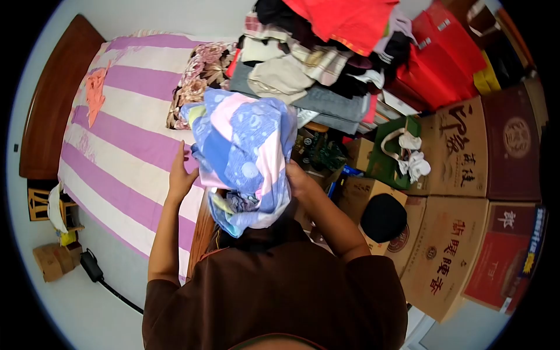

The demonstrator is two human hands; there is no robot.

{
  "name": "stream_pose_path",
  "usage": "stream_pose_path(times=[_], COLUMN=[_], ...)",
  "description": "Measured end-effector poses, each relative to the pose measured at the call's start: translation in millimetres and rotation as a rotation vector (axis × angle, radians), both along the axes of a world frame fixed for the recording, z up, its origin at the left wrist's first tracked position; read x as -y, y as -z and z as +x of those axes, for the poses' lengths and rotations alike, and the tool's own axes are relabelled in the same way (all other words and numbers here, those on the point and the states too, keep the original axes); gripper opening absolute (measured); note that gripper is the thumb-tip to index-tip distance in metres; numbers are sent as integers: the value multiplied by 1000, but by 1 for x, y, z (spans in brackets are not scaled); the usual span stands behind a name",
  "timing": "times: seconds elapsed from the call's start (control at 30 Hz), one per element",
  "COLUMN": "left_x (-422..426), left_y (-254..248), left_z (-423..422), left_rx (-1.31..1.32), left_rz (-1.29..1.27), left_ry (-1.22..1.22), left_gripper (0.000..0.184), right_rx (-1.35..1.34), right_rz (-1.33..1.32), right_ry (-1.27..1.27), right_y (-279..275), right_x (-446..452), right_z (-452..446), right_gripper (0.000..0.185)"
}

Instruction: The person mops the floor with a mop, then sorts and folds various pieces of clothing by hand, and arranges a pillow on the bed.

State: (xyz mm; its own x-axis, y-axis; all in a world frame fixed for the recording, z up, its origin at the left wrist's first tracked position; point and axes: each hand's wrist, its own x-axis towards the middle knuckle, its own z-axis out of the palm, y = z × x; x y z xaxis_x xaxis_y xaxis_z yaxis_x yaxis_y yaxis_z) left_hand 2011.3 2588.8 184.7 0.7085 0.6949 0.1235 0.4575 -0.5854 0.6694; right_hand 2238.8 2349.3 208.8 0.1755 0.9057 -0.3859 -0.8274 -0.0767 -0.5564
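Observation:
A bunched bundle of patterned fabric, blue, pink and pale lavender with light dots, is held up in front of my chest. At its right edge my right hand is closed on the cloth, its fingertips hidden behind the folds. Just left of the bundle is my left hand, fingers stretched out and thumb apart; whether it touches the cloth I cannot tell. Beneath and beyond lies a bed with a purple-and-white striped sheet.
A heap of clothes lies beyond the bundle, beside a floral cloth. Cardboard boxes line the right side, with a black round item on one. Red bags stand behind. An orange garment lies near the headboard.

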Motion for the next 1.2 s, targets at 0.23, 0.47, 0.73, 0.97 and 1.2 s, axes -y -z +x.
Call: stream_pose_path(times=[0.23, 0.47, 0.73, 0.97, 1.2], left_x=[74, 133, 163, 161, 115], left_y=[-4, -19, -29, -43, -91], left_z=[94, 137, 157, 150, 150], left_rx=[-16, -11, -72, -28, 95], left_rz=[-172, -879, -1352, -1484, -1435], left_ry=[254, 452, 473, 393, 286], left_gripper=[37, 39, 41, 43, 45], right_rx=[126, 283, 555, 1599, 444], right_rz=[205, 202, 459, 623, 152], right_ry=[-201, 135, 71, -1505, 257], right_y=[-48, -17, 160, -40, -32], right_x=[70, 122, 187, 113, 105], right_z=[-16, -8, 41, 47, 54], right_gripper=[58, 65, 44, 50, 50])
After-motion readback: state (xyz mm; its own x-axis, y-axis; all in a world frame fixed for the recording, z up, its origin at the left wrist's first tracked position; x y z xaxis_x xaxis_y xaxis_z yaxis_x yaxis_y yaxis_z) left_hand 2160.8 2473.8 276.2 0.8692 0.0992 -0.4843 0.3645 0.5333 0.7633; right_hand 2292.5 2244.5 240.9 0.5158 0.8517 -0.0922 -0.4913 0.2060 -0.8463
